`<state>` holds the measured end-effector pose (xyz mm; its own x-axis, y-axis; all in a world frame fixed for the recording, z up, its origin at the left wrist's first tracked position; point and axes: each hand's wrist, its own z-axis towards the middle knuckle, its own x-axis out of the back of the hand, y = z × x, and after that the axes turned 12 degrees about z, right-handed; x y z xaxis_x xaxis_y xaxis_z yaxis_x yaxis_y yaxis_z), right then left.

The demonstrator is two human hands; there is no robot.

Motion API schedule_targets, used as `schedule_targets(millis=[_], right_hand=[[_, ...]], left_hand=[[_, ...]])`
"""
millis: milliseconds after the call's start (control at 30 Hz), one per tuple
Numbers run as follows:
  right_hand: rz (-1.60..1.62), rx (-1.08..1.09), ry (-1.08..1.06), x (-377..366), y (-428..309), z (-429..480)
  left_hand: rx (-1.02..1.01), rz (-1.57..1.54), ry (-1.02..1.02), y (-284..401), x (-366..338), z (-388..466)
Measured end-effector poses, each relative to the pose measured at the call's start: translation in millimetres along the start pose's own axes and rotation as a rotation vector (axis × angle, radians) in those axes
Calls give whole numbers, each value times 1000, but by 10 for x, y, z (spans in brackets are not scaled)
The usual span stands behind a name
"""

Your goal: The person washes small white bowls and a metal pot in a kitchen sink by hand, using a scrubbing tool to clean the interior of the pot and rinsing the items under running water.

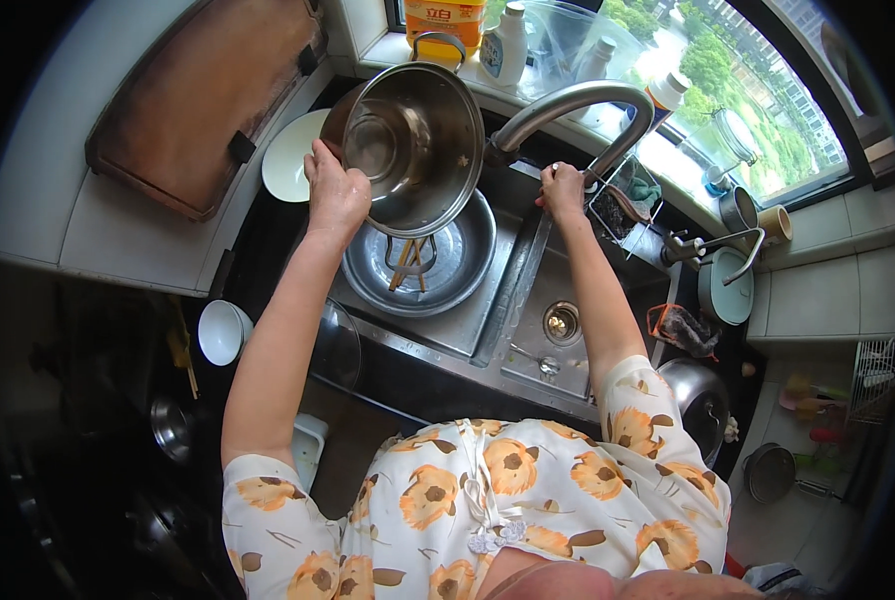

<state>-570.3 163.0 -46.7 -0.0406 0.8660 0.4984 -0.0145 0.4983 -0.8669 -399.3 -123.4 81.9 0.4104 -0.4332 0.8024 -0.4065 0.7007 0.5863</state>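
Note:
My left hand [338, 187] grips the left side of a stainless steel pot [425, 150], tilted so that its open mouth faces me. Below the pot, a round metal basin [462, 262] sits in the left bowl of the sink, with wooden chopsticks [410, 266] near the pot's lower loop handle. At the right, my right hand [561, 187] is closed near the base of the curved faucet [567, 94], beside a wire caddy [627, 202]; what its fingers hold is hidden. A metal spoon [547, 365] lies in the right sink bowl [530, 330].
A white plate [286, 161] is left of the pot, and white bowls [222, 332] stand on the left counter. Bottles [504, 45] line the windowsill. A glass lid [335, 345] lies before the sink; a metal pot [693, 397] and a green-lidded container [726, 285] are at right.

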Motion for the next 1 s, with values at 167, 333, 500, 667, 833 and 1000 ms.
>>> schedule_targets(millis=[167, 333, 500, 667, 833, 1000], right_hand=[[-89, 168, -6, -45, 91, -38], [-84, 169, 7, -61, 63, -42], [-117, 223, 43, -55, 217, 44], [-90, 152, 3, -86, 56, -45], [-121, 214, 39, -77, 200, 23], [-155, 215, 27, -53, 179, 8]], left_hand=[[66, 41, -44, -2, -62, 69], [68, -46, -96, 36, -129, 62], [58, -18, -108, 172, -209, 73], [47, 7, -16, 97, -313, 52], [19, 38, -110, 89, -142, 37], [43, 46, -174, 121, 10, -37]])
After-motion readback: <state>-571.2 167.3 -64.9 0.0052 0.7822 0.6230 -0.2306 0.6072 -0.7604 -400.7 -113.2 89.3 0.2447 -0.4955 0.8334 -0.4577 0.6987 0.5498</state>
